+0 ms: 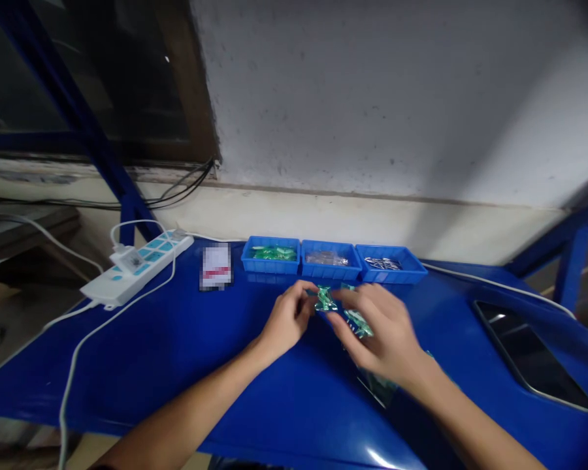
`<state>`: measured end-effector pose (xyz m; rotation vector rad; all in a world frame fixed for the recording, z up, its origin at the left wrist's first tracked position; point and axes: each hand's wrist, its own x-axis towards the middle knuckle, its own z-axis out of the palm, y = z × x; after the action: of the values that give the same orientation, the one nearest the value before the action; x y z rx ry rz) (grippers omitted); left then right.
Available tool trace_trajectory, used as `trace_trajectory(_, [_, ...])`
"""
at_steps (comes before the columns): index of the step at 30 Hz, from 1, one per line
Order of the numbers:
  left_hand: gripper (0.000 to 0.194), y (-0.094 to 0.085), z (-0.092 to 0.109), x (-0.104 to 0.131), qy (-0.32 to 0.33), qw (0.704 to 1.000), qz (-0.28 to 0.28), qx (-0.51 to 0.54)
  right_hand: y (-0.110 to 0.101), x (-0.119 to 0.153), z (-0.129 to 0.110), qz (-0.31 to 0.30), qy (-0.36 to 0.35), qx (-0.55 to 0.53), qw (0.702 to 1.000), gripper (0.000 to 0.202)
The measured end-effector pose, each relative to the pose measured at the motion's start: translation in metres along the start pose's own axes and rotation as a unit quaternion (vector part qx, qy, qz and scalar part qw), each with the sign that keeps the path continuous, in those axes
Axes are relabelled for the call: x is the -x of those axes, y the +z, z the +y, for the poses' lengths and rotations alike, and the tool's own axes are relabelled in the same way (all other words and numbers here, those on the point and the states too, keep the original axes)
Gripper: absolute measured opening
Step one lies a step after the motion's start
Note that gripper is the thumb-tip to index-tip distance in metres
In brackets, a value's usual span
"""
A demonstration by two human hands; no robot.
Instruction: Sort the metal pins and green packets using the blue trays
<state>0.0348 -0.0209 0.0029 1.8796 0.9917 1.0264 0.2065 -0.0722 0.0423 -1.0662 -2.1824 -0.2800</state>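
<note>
Between the thumb and fingers of my left hand [288, 316] is the edge of a small clear packet [325, 299] with green pieces inside. Just right of it, my right hand [387, 333] is somewhat blurred, its thumb and index finger apart. The index fingertip comes close to the packet's right side; whether it touches, I cannot tell. Partly hidden under the right hand lie more green-and-clear packets [359, 324] on the blue tabletop [274, 398]. Another clear packet [379, 390] shows below the right wrist.
Along the wall stand three blue bins: one with green pieces [274, 253], one with clear or pale packets [326, 259], one with slim metal pieces [383, 264]. A power strip [142, 264] with a white cable sits left, near a blurred-out card [216, 266]. A phone-like dark device [529, 352] lies right.
</note>
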Motion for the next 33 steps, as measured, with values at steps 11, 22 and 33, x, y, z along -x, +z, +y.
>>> trace_trajectory(11, [0.021, -0.001, 0.006, -0.002, -0.118, 0.979, -0.049, 0.157, 0.030, 0.017, 0.006, -0.008, 0.009, -0.057, 0.998, 0.014])
trace_trajectory(22, [0.021, 0.000, 0.002, 0.002, 0.030, 0.999, -0.038, -0.023, 0.036, 0.019, -0.001, -0.010, 0.043, -0.012, 0.999, 0.009])
trace_trajectory(33, [0.019, -0.001, 0.006, 0.004, 0.101, 0.983, -0.053, -0.145, 0.025, 0.014, 0.009, -0.018, 0.055, -0.017, 0.998, 0.020])
